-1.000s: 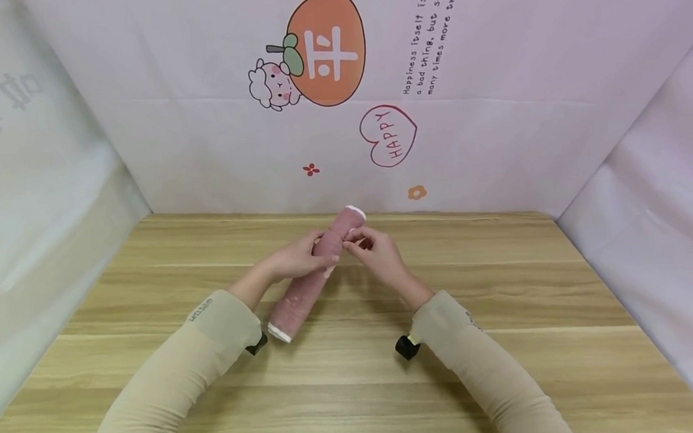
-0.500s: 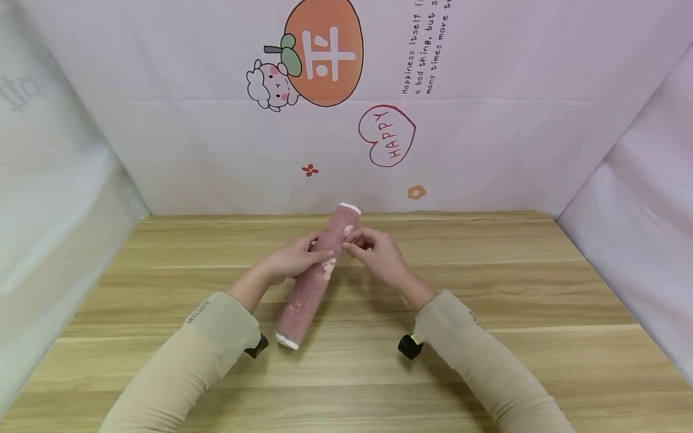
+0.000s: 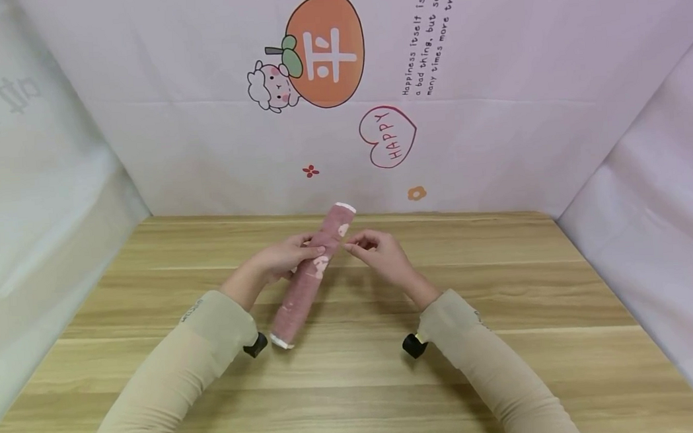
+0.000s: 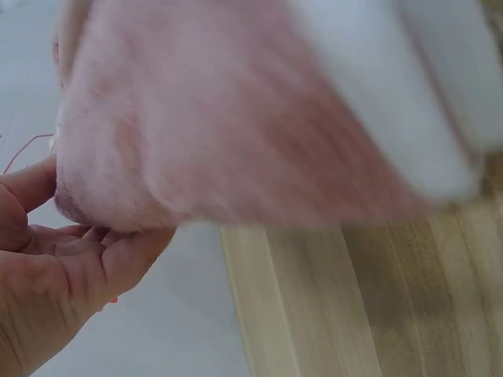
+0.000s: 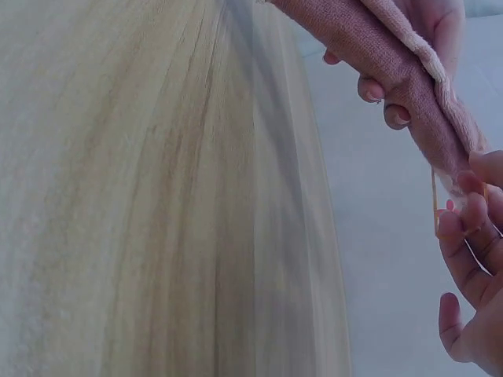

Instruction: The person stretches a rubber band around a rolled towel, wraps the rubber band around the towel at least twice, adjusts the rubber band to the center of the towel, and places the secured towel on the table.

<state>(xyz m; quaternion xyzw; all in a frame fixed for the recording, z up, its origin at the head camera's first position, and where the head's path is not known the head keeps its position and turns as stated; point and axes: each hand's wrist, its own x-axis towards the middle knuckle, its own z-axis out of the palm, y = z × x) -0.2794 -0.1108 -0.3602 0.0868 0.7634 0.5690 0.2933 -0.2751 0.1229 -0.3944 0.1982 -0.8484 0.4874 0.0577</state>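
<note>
A pink towel (image 3: 303, 292), rolled into a long tube with white ends, lies slanted across the middle of the head view. My left hand (image 3: 283, 257) grips the roll around its middle, thumb on top and fingers underneath. On the roll's right side, my right hand (image 3: 385, 257) pinches a thin yellow-orange rubber band (image 5: 434, 200). In the right wrist view that band is stretched beside the towel's far part, between the right fingers (image 5: 464, 251). White patches show on the towel near the hands. In the left wrist view the towel (image 4: 196, 118) fills much of the frame, blurred.
A wooden table (image 3: 345, 395) lies beneath both arms. Behind it stands a white cloth wall (image 3: 199, 152) with printed drawings and words; white cloth also hangs at both sides. A small black wrist camera (image 3: 414, 345) sits under the right sleeve.
The towel roll has shifted slightly left and turned in the left hand, bringing more white patches into view. The right hand has moved slightly right, its fingertips now a little apart from the roll.
</note>
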